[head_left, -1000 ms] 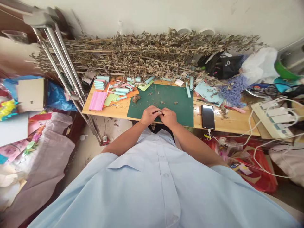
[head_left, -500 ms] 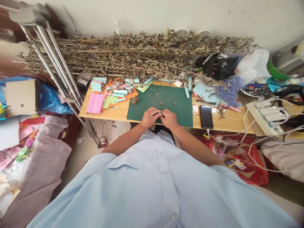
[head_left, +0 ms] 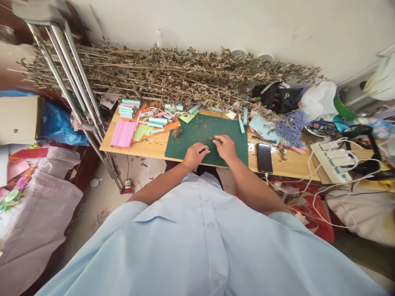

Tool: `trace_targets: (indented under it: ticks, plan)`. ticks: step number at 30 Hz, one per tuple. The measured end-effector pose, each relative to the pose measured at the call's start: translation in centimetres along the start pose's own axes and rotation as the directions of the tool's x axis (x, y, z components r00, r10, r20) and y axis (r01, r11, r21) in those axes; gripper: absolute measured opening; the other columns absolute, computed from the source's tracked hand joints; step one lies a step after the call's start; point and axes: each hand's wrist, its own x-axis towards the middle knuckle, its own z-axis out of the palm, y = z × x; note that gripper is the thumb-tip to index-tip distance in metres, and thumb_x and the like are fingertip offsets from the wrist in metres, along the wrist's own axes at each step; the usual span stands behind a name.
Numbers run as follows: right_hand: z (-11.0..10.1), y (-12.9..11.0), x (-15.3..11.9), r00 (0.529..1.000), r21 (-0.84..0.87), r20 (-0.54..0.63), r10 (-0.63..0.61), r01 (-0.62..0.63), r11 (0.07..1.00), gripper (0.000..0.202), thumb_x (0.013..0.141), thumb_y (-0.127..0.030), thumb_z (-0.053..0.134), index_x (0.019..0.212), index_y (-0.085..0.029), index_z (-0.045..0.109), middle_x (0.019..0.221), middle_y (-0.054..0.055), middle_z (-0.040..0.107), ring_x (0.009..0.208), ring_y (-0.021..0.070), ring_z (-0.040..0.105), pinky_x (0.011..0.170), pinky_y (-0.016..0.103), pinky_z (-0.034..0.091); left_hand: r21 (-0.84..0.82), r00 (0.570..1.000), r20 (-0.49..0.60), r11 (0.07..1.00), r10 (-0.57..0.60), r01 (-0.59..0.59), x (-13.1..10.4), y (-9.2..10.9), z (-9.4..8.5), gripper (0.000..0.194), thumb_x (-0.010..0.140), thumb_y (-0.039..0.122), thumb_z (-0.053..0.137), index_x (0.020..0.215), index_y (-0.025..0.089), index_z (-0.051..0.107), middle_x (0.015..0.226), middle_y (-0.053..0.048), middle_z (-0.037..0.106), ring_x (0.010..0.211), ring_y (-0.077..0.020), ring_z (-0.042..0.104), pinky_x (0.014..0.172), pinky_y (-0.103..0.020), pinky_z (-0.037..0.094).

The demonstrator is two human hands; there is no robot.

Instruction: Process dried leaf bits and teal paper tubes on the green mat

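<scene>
My left hand (head_left: 195,155) is closed around a small pale rolled piece at the near edge of the green mat (head_left: 185,144). To its right, my right hand (head_left: 226,148) reaches over the mat, its fingertips closed at a small brown clump of dried leaf (head_left: 211,139); whether they grip it is too small to tell. A larger dried clump (head_left: 177,132) lies on the mat's left part, with crumbs scattered about. Blue paper rolls (head_left: 158,121) and a pink paper stack (head_left: 123,133) rest left of the mat.
Dried stalks (head_left: 173,74) stretch along the back. A phone (head_left: 264,158), purple cord (head_left: 293,126) and a power strip (head_left: 333,160) with trailing cables are on the right. Metal crutches (head_left: 70,74) lean at the left table edge.
My right hand has moved away from my left, forward and to the right, to a small clump. My left hand stays near the mat's front edge with the roll. The view has shifted slightly.
</scene>
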Motion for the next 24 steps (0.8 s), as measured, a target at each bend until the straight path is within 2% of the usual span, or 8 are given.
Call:
trace_targets:
  ticks: [3, 6, 9, 13, 16, 19, 24]
  plan:
    - [0.6, -0.1, 1.2, 0.997, -0.076, 0.073, -0.02, 0.026, 0.997, 0.028, 0.092, -0.03, 0.065, 0.115, -0.023, 0.08, 0.117, 0.011, 0.076, 0.103, 0.0285, 0.071, 0.098, 0.046, 0.057, 0.018, 1.0, 0.025, 1.0, 0.009, -0.01, 0.0, 0.1, -0.1, 0.007, 0.093, 0.022, 0.077, 0.099, 0.019, 0.079, 0.097, -0.006, 0.074, 0.093, -0.0178, 0.07, 0.089, -0.03, 0.056]
    - [1.2, -0.1, 1.5, 0.995, -0.133, 0.101, 0.0, 0.013, 0.991, 0.024, 0.092, -0.028, 0.065, 0.11, -0.025, 0.08, 0.119, 0.01, 0.075, 0.109, 0.0293, 0.07, 0.102, 0.047, 0.054, 0.037, 0.999, 0.044, 0.999, 0.02, -0.021, 0.0, 0.2, -0.3, 0.007, 0.094, 0.024, 0.076, 0.098, 0.02, 0.078, 0.095, -0.006, 0.073, 0.09, -0.0173, 0.068, 0.085, -0.029, 0.055]
    - [1.4, -0.2, 1.4, 0.995, -0.15, 0.096, 0.011, 0.003, 0.989, 0.02, 0.094, -0.031, 0.063, 0.102, -0.027, 0.081, 0.116, 0.009, 0.075, 0.108, 0.0287, 0.07, 0.103, 0.047, 0.053, 0.055, 0.999, 0.052, 0.998, 0.017, -0.02, 0.1, 0.2, -0.3, 0.011, 0.095, 0.029, 0.076, 0.099, 0.019, 0.078, 0.093, -0.005, 0.072, 0.086, -0.0166, 0.066, 0.082, -0.029, 0.054]
    - [1.1, -0.1, 1.2, 0.998, -0.103, 0.065, -0.016, 0.023, 0.994, 0.022, 0.095, -0.032, 0.06, 0.103, -0.025, 0.079, 0.116, 0.009, 0.077, 0.109, 0.0287, 0.07, 0.103, 0.046, 0.053, 0.043, 0.999, 0.053, 0.999, 0.0, -0.002, 0.1, 0.1, -0.2, 0.015, 0.093, 0.031, 0.078, 0.101, 0.019, 0.078, 0.092, -0.005, 0.071, 0.081, -0.0154, 0.064, 0.08, -0.029, 0.054]
    - [0.8, 0.1, 0.8, 0.997, -0.061, 0.073, -0.007, 0.012, 0.998, 0.023, 0.094, -0.034, 0.06, 0.104, -0.024, 0.079, 0.112, 0.009, 0.079, 0.104, 0.0281, 0.072, 0.1, 0.045, 0.055, 0.005, 0.999, 0.041, 1.0, -0.019, 0.019, -0.1, 0.2, -0.3, 0.027, 0.09, 0.038, 0.081, 0.106, 0.017, 0.077, 0.097, -0.006, 0.071, 0.078, -0.0149, 0.063, 0.079, -0.03, 0.055]
    - [0.7, 0.5, 0.3, 0.995, 0.002, 0.094, 0.009, -0.009, 1.0, 0.024, 0.092, -0.037, 0.062, 0.102, -0.025, 0.079, 0.101, 0.007, 0.081, 0.094, 0.0264, 0.074, 0.096, 0.045, 0.056, -0.061, 1.0, 0.003, 0.998, -0.029, 0.029, -0.2, 0.5, -0.7, 0.04, 0.091, 0.048, 0.078, 0.115, 0.016, 0.075, 0.104, -0.009, 0.071, 0.084, -0.0165, 0.065, 0.082, -0.031, 0.056]
    - [1.0, 0.7, -0.2, 0.995, 0.103, 0.082, 0.06, -0.069, 0.992, 0.025, 0.089, -0.043, 0.065, 0.099, -0.025, 0.08, 0.092, 0.004, 0.08, 0.081, 0.0239, 0.073, 0.088, 0.043, 0.06, -0.113, 0.996, -0.026, 0.99, -0.087, 0.084, -0.1, 0.7, -1.2, 0.04, 0.1, 0.051, 0.064, 0.114, 0.015, 0.075, 0.109, -0.012, 0.072, 0.091, -0.018, 0.068, 0.087, -0.032, 0.057]
